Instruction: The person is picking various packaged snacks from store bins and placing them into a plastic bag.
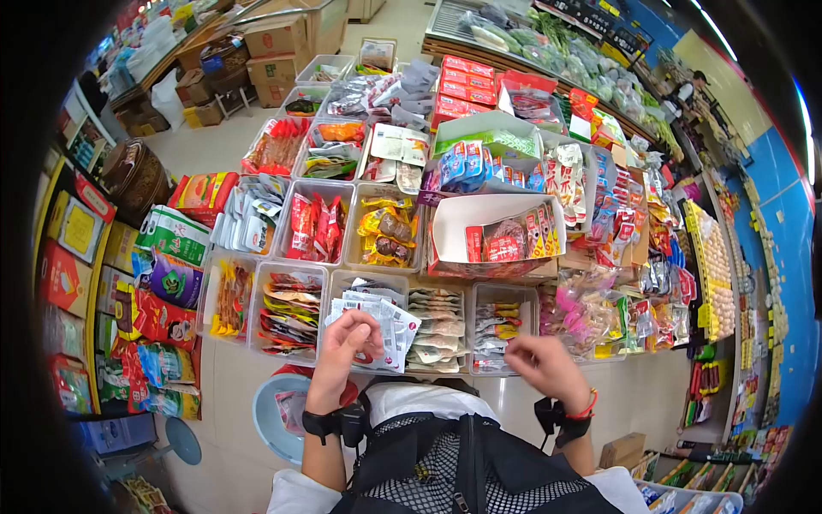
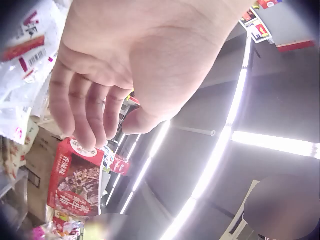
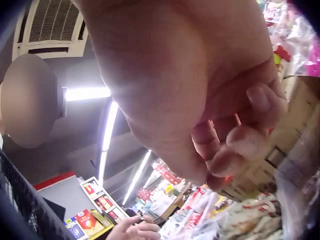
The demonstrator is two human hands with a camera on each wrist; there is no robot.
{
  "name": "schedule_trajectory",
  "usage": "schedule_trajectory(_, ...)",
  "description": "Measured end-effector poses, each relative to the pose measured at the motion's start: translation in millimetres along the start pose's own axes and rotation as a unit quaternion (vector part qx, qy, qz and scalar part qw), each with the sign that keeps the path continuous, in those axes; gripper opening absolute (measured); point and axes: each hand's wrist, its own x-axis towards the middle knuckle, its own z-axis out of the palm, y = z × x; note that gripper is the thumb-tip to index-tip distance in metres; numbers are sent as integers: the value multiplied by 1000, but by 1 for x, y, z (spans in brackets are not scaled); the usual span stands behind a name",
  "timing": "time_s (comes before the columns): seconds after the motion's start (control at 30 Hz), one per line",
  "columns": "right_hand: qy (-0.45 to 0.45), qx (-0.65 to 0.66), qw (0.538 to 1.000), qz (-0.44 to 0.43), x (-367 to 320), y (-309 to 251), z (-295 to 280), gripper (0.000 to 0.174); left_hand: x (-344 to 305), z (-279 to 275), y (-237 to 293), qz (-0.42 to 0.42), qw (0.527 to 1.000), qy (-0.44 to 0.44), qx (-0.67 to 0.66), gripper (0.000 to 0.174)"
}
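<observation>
My left hand (image 1: 349, 347) is held over the front bin of white packets (image 1: 396, 330), fingers loosely bent and nothing in them; whether it touches the packets I cannot tell. In the left wrist view the palm (image 2: 135, 55) is bare, with white packets (image 2: 25, 65) beside it. My right hand (image 1: 548, 367) hovers near the front edge of a clear bin of small packets (image 1: 498, 330), also empty. The right wrist view shows its fingers (image 3: 245, 142) bent loosely, holding nothing. Between the hands stands a bin of pale green packets (image 1: 437, 330).
Clear bins of red packets (image 1: 317, 227) and yellow packets (image 1: 385, 233) stand behind. An open white box (image 1: 449, 231) holds red packets. A blue basin (image 1: 272, 420) is on the floor at left. Stacked snack bags (image 1: 171, 321) line the left side, egg trays (image 1: 709, 265) the right.
</observation>
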Motion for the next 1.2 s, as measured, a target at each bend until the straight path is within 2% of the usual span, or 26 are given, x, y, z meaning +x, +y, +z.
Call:
schedule_trajectory(0.17, -82, -11, 996, 25, -51, 60, 45, 17, -45, 2, -30, -23, 999, 22, 42, 22)
schedule_trajectory(0.23, -91, -1, 995, 30, -74, 75, 59, 17, -68, 11, -44, -76, 995, 38, 59, 21)
schedule_trajectory(0.3, -125, 6, 990, 62, -89, 72, 64, 22, -87, 16, -62, -110, 990, 14, 89, 21)
schedule_trajectory(0.4, -148, 15, 988, 50, -108, 87, 92, 26, -123, 4, -111, -168, 970, -11, 176, 20)
schedule_trajectory(0.5, -198, 17, 979, 37, -114, 97, 123, 28, -181, -29, -173, -251, 943, 44, 216, 22)
schedule_trajectory(0.57, -215, 27, 976, 14, -121, 101, 142, 27, -226, -46, -198, -311, 925, 148, 157, 22)
schedule_trajectory(0.6, -210, 63, 975, 17, -123, 91, 146, 26, -253, -59, -215, -313, 924, 203, 83, 23)
schedule_trajectory(0.7, -155, 73, 985, -25, -130, 89, 169, 23, -333, -89, -265, -319, 884, 321, 121, 25)
schedule_trajectory(0.73, -193, 68, 978, -40, -129, 81, 164, 20, -362, -106, -291, -338, 873, 329, 124, 26)
schedule_trajectory(0.83, -261, 166, 949, -62, -122, 62, 155, 19, -442, -140, -357, -432, 831, 320, 145, 27)
schedule_trajectory(0.87, -234, 222, 941, -98, -121, 55, 156, 19, -451, -131, -345, -473, 809, 317, 144, 28)
schedule_trajectory(0.9, -217, 255, 937, -97, -120, 48, 158, 18, -460, -123, -334, -513, 786, 313, 142, 29)
schedule_trajectory(0.97, -185, 321, 924, -96, -118, 32, 168, 17, -487, -140, -350, -502, 798, 305, 137, 30)
schedule_trajectory(1.0, -183, 291, 932, -115, -115, 29, 177, 13, -499, -156, -359, -499, 801, 302, 134, 31)
schedule_trajectory(1.1, -207, 321, 924, -25, -95, 31, 240, 11, -519, -216, -376, -423, 855, 227, 196, 32)
schedule_trajectory(1.17, -185, 288, 939, -23, -78, 36, 305, 12, -499, -221, -340, -383, 871, 233, 203, 30)
schedule_trajectory(1.2, -201, 248, 947, -26, -70, 42, 342, 14, -482, -213, -313, -365, 875, 230, 218, 28)
